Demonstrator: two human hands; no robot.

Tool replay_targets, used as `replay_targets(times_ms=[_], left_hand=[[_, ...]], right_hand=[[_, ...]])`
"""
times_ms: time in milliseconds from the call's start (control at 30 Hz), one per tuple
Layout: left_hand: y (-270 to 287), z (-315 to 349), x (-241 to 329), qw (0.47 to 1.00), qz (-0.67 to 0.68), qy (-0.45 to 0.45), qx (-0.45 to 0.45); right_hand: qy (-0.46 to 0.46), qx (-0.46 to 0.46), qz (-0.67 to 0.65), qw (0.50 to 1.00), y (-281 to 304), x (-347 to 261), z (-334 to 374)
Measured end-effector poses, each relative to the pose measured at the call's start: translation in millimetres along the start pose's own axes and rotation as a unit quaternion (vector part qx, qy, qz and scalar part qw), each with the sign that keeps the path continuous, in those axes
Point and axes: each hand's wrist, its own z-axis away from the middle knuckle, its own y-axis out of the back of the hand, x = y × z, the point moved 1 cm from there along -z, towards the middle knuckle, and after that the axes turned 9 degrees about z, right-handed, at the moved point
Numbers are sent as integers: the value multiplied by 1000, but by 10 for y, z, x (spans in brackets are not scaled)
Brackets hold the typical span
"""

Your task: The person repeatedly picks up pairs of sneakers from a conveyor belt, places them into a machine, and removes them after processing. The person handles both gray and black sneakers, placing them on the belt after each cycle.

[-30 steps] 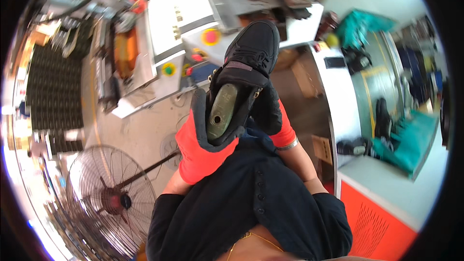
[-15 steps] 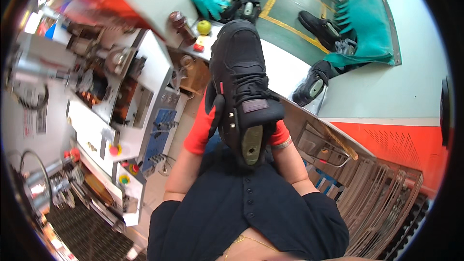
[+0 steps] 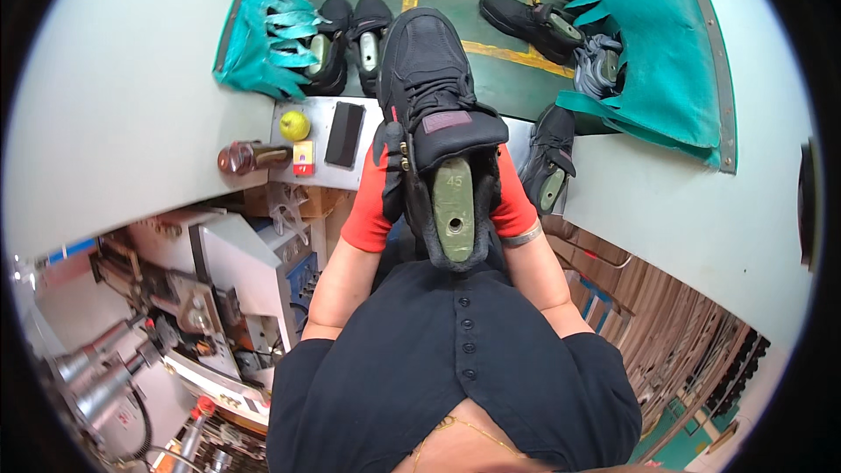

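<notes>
The left hand (image 3: pixel 389 182), in a red glove with dark fingers, closes on the left side of a black shoe (image 3: pixel 445 127), its thumb resting near the metal eyelets. The right hand (image 3: pixel 513 197) holds the shoe from the opposite side (most of its fingers are hidden behind the upper, so how far they curl cannot be told). Between these 2 hands the shoe is held up at the centre of the frame, toe toward the top edge, heel toward the wearer's dark shirt (image 3: pixel 420 342). Its laces are drawn across the front, a greyish-purple patch marks the tongue, and a green insert (image 3: pixel 454 197) with 1 round hole fills the opening.

On the tabletop (image 3: pixel 329 177), left of the shoe, lie a black phone (image 3: pixel 345 134), a yellow-green fruit (image 3: pixel 295 125), a small red and yellow box (image 3: pixel 303 158) and a dark bottle (image 3: pixel 250 158) on its side. 2 similar shoes (image 3: pixel 370 45) stand together in the upper left; another dark shoe (image 3: pixel 552 153) sits right of centre.
</notes>
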Motion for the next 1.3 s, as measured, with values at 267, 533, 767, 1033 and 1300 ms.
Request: replay_targets(times_ms=[267, 533, 767, 1033, 1300], left_hand=[[21, -890, -658, 998, 52, 30, 7], [280, -1254, -2004, 977, -1, 144, 160], [-158, -1768, -2464, 961, 47, 242, 121], [-491, -2621, -1812, 962, -261, 79, 21], [1194, -2365, -1161, 677, -671, -63, 298]], right_hand=[[-68, 67, 11, 995, 653, 168, -676], [-235, -24, 379, 895, 1331, 750, -907], [-178, 4, 488, 855, 2288, 673, -1574], [-47, -13, 747, 663, 4089, 1214, -2329], [-115, 239, 752, 603, 3134, 1506, -1887]])
